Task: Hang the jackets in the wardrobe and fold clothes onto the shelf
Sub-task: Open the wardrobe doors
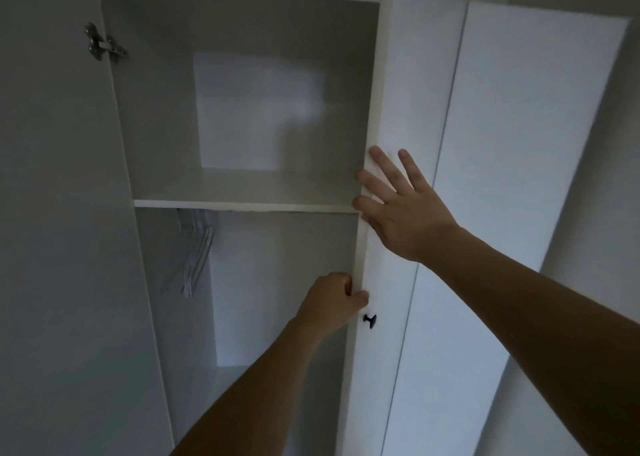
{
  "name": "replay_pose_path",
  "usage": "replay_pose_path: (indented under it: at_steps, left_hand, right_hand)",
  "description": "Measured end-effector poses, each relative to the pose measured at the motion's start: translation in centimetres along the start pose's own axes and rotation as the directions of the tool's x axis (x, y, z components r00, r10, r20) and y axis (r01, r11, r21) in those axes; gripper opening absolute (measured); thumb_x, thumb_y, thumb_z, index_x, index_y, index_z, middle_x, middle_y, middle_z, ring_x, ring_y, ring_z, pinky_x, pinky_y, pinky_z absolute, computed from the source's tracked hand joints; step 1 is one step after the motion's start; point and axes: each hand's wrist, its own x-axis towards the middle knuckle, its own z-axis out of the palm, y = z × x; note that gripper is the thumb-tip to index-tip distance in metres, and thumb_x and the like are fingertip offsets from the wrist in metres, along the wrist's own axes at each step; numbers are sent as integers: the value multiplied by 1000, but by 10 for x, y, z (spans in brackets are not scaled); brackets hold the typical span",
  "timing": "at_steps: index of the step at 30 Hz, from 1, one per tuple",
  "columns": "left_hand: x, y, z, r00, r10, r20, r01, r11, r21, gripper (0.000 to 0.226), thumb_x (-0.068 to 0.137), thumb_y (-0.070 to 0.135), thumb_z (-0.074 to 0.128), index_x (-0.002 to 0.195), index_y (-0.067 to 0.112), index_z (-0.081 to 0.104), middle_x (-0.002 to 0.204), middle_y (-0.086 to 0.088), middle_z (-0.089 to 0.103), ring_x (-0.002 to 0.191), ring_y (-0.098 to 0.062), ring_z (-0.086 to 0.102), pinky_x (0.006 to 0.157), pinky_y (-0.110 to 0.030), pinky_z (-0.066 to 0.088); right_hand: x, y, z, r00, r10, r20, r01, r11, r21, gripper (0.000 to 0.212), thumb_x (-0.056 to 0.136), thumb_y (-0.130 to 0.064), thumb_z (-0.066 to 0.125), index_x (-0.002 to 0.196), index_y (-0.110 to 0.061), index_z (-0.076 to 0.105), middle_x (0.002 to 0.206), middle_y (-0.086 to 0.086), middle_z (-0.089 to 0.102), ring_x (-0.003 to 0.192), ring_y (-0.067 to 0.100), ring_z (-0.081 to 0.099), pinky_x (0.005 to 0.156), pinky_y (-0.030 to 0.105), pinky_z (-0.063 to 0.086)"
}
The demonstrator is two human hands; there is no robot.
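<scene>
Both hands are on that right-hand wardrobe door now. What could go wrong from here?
1. The left hand grips the edge of the right door with fingers curled behind it; if the door swings shut they could get pinched against the frame.
2. The right hand presses flat on the door face, next to the shelf edge; a slip could knock its fingertips against it.
3. The knob is unused, so control may be poorer.

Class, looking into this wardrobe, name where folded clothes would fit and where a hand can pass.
The white shelf is bare from wall to wall. Below it, white wire hangers crowd the left; the space right of them is open, up to the left hand gripping the white door's edge.
</scene>
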Motion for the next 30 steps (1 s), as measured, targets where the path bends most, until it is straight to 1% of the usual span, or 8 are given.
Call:
replay_pose_path:
  at_steps: [3,6,11,16,19,23,26,30]
  left_hand:
    - [-9,35,32,996,-27,90,27,1000,11,20,86,32,61,75,16,56,67,4,58,57,-8,55,54,-18,41]
    - [-15,64,71,991,-85,101,83,996,20,21,86,27,56,70,16,49,64,1,51,54,-11,49,52,-21,39]
    - [-19,107,115,991,-29,127,10,988,152,26,88,30,54,69,17,42,63,2,45,54,-11,45,49,-22,33]
    - [-24,142,163,997,27,69,-36,991,132,20,91,31,53,78,15,52,66,3,56,54,-11,54,56,-21,42]
    - [-23,161,187,999,47,20,-50,983,174,23,92,33,54,76,16,53,68,3,61,54,-11,55,58,-21,42]
    - [-20,181,210,997,78,-23,-71,976,204,26,92,33,55,73,16,51,63,6,52,61,-14,58,63,-22,47]
    - [-15,189,221,997,77,-13,-72,974,217,24,92,33,54,76,15,53,74,1,63,70,-18,66,69,-25,53]
    - [-9,196,233,996,87,-18,-81,971,226,23,92,33,54,78,15,54,79,-1,65,73,-19,67,72,-27,55]
  right_hand:
    - [-39,29,-19,999,-11,47,15,996,-88,40,98,-45,41,132,-29,55,156,9,32,148,39,6,116,60,8]
    - [-72,51,-31,993,11,115,10,984,-179,54,97,-50,25,141,-29,46,159,8,25,148,38,2,116,60,5]
    - [-124,82,-39,981,83,174,-41,971,-234,47,98,-47,41,141,-29,47,160,8,21,148,39,2,117,59,5]
    - [-163,109,-43,972,146,183,-106,972,-211,40,98,-35,48,135,-21,54,157,11,28,146,42,12,117,59,12]
    - [-183,123,-39,960,187,210,-132,959,-251,42,100,-34,45,139,-20,49,159,11,23,147,41,9,118,57,10]
    - [-203,139,-34,945,225,236,-153,945,-288,45,101,-35,43,143,-21,43,161,10,17,148,40,5,119,55,6]
    - [-212,147,-30,945,244,219,-179,944,-278,42,99,-33,47,139,-20,47,160,9,21,147,39,10,118,55,11]
    - [-223,158,-21,954,245,173,-191,942,-277,42,97,-30,51,137,-18,51,158,10,25,146,39,17,117,55,17]
